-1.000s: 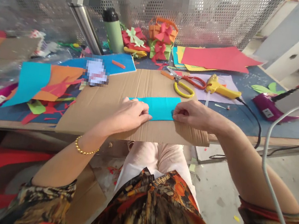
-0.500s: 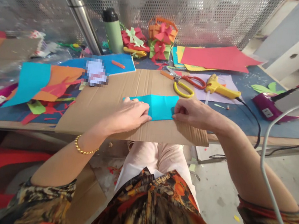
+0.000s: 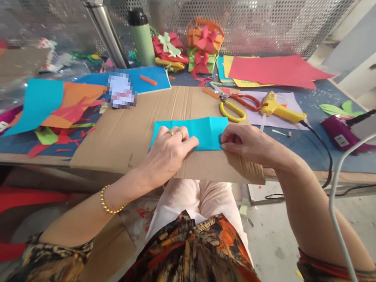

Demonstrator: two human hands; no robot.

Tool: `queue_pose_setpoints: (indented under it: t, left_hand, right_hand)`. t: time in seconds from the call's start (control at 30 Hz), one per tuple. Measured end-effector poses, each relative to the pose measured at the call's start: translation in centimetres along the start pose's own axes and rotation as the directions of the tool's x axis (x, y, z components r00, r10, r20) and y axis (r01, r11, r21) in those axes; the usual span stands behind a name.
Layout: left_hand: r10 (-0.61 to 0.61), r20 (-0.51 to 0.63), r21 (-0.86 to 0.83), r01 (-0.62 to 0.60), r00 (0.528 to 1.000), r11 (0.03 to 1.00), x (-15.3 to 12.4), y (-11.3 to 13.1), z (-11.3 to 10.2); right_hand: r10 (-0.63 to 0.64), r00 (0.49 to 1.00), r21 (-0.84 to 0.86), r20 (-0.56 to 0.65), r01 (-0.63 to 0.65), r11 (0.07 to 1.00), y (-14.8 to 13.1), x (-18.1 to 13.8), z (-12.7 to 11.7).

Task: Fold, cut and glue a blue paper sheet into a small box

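A blue strip of paper (image 3: pixel 207 131) with upright creases lies across a brown cardboard sheet (image 3: pixel 129 127) in front of me. My left hand (image 3: pixel 171 150) rests on its left half, fingers bent over the paper and thumb pointing right along it. At the right end, my right hand (image 3: pixel 242 142) pinches the paper's edge between thumb and fingers. Just beyond the strip are scissors (image 3: pixel 233 112) with one yellow and one red handle, lying with open blades. A yellow glue gun (image 3: pixel 282 112) stands on a pale purple sheet to their right.
At the back stand a green bottle (image 3: pixel 142 42) and stacked paper baskets (image 3: pixel 203 51). Red sheets (image 3: pixel 276 69) lie right of them. A phone (image 3: pixel 121 89) and coloured paper scraps (image 3: pixel 67 111) are at left. A purple power strip (image 3: pixel 341 131) and a white cable (image 3: pixel 334 214) are at right.
My left hand has shifted slightly right and lower on the blue paper, with its left end now uncovered. My right hand keeps its pinch at the right end.
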State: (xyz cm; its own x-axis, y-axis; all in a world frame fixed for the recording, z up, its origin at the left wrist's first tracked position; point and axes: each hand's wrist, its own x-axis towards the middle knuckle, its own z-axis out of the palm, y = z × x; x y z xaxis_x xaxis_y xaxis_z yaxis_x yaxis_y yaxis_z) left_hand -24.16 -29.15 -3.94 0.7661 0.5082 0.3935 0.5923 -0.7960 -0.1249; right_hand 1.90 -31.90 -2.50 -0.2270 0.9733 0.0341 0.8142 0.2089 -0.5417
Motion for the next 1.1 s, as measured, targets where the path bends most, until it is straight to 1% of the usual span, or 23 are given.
queue_pose_setpoints:
  t: [0.1,0.17,0.2,0.3,0.37,0.5,0.57,0.67,0.73,0.87,0.93,1.0,1.1]
  left_hand:
    - [0.086,-0.148,0.1,-0.072,0.985,0.992,-0.5,0.4,0.7]
    - [0.13,-0.197,0.183,-0.093,0.972,0.979,-0.7,0.7,0.7]
    - [0.157,-0.201,0.22,-0.112,0.967,0.969,-0.7,0.8,0.5]
    - [0.241,-0.157,0.283,-0.19,0.958,0.94,-0.9,1.3,-0.2]
    - [0.252,-0.12,0.285,-0.209,0.96,0.935,-0.9,1.6,-0.5]
    - [0.166,-0.075,0.29,-0.138,0.983,0.947,-1.0,2.6,-0.6]
    - [0.136,-0.029,0.302,-0.121,0.99,0.946,-1.0,3.0,-0.6]
    - [0.118,0.066,0.303,-0.133,0.991,0.944,-0.9,3.3,-0.9]
    - [0.098,0.111,0.288,-0.126,0.989,0.949,-0.8,3.4,-1.1]
    - [0.047,0.14,0.241,-0.08,0.989,0.967,-0.5,3.5,-1.3]
    - [0.053,0.143,0.232,-0.085,0.988,0.969,-0.4,3.5,-1.4]
    - [0.067,0.141,0.239,-0.099,0.988,0.966,-0.5,3.5,-1.3]
    - [0.067,0.125,0.247,-0.097,0.99,0.964,-0.6,3.5,-1.1]
  right_hand:
    - [-0.012,1.0,0.002,-0.012,0.012,1.0,0.2,0.0,0.1]
    - [-0.005,1.0,0.0,-0.004,0.005,1.0,0.3,0.0,0.2]
    - [0.0,1.0,-0.003,-0.003,0.0,1.0,0.4,-0.1,0.2]
    - [-0.001,1.0,0.002,-0.012,0.001,1.0,0.4,-0.1,0.3]
    - [-0.009,1.0,0.015,-0.025,0.009,1.0,0.3,-0.2,0.3]
    - [0.014,0.999,0.025,-0.03,-0.014,1.0,0.0,-0.3,0.3]
    - [0.029,0.999,0.016,-0.027,-0.028,0.999,-0.1,-0.4,0.3]
    - [0.034,0.999,0.011,-0.03,-0.033,0.999,-0.1,-0.4,0.3]
    - [0.025,0.999,0.019,-0.032,-0.024,1.0,0.0,-0.4,0.4]
    - [0.007,0.999,0.045,-0.053,-0.005,0.999,0.3,-0.5,0.5]
    - [-0.021,0.993,0.04,-0.114,0.025,0.999,0.5,-0.9,0.7]
    - [-0.062,0.968,0.006,-0.242,0.065,0.998,0.7,-1.6,1.0]
    - [-0.132,0.877,-0.102,-0.461,0.096,0.99,0.7,-3.1,1.5]
